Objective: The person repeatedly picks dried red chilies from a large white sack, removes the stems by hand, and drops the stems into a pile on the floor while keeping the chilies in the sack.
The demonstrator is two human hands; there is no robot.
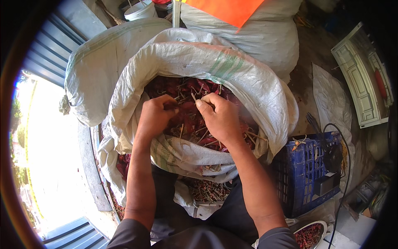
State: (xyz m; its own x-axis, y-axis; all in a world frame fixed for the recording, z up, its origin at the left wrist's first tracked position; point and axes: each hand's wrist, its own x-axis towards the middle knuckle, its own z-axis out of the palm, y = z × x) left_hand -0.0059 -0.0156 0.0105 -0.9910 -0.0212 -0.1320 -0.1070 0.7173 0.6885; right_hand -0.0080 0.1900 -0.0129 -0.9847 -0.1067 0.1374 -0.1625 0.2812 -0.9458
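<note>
An open woven plastic sack [258, 74] with green stripes and a rolled rim stands before me, filled with dried red chili peppers [202, 87] and their pale stems. Over the left part of the opening is my left hand [157, 113], its fingers curled; whether it holds anything is hidden. My right hand [219, 116], above the middle of the peppers, pinches a pale chili stem [193, 97] between thumb and forefinger. The hands are apart. Below the sack, between my legs, lies a heap of loose stems [208, 190].
Full woven sacks [93, 71] stand at the left and the back [242, 40]. At the right is a blue plastic crate [306, 177] with a black cable [347, 162] beside it. A bowl of red pieces [311, 235] sits at lower right. A white bucket [141, 11] stands behind.
</note>
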